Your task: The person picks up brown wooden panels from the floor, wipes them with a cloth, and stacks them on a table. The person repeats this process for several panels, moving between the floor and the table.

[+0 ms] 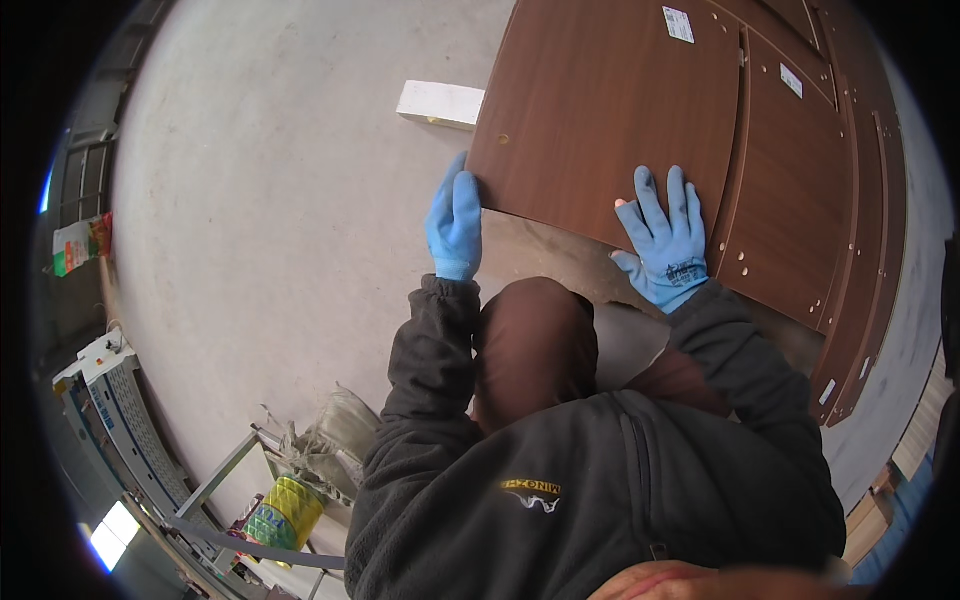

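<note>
My left hand point(456, 224), in a blue work glove, lies along the left edge of a brown wood-grain panel point(600, 110), at its near left corner. Its fingers stretch away from me, and nothing shows in its palm. My right hand point(664, 238), gloved alike with a bare fingertip showing, is spread flat over the panel's near edge. A small hole and a white label point(678, 25) mark the panel's top face. To its right, a second brown panel point(790, 190) has several small holes and a label of its own.
Under the panel's left side a white block point(440, 103) sticks out. More long brown boards point(868, 250) lie at the far right. At lower left are a yellow-green tin point(284, 512), a crumpled sack point(340, 432) and a metal frame. A blue-white unit point(125, 400) stands farther left.
</note>
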`<state>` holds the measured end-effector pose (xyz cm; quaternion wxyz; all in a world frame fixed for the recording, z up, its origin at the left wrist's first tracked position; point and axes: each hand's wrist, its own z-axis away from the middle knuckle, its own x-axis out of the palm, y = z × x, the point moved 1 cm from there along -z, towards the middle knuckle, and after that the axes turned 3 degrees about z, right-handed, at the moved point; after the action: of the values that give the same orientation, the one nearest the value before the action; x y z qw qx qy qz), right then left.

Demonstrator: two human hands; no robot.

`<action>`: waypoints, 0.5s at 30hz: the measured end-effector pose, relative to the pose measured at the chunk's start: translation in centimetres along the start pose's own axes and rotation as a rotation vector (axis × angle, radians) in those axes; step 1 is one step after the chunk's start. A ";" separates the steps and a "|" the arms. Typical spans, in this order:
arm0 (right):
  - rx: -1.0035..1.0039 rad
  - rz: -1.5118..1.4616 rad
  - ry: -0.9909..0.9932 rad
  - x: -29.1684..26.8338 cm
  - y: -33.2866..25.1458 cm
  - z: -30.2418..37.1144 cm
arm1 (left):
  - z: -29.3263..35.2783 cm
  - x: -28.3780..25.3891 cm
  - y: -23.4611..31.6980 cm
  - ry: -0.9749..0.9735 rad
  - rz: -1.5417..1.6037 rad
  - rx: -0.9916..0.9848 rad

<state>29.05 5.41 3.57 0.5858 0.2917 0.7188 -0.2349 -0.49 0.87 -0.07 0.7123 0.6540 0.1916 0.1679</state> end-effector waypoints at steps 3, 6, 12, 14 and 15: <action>-0.002 -0.014 0.006 -0.2 0.0 -0.2 | 0.0 0.1 -0.2 -0.007 0.060 0.041; -0.004 -0.022 0.008 -0.5 0.1 -0.2 | 0.3 0.4 -0.1 -0.015 0.059 0.077; -0.002 -0.007 0.011 -0.7 -0.1 -0.2 | 0.3 0.3 0.1 -0.041 0.058 0.070; 0.007 -0.001 -0.005 -0.6 0.0 -0.2 | 0.2 0.3 0.0 -0.062 0.047 0.117; 0.007 0.000 0.001 -0.5 -0.1 -0.2 | 0.1 0.3 0.0 -0.052 0.040 0.089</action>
<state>28.92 5.45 4.15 0.5843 0.2939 0.7184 -0.2370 -0.15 0.90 -0.13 0.6836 0.6931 0.1674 0.1563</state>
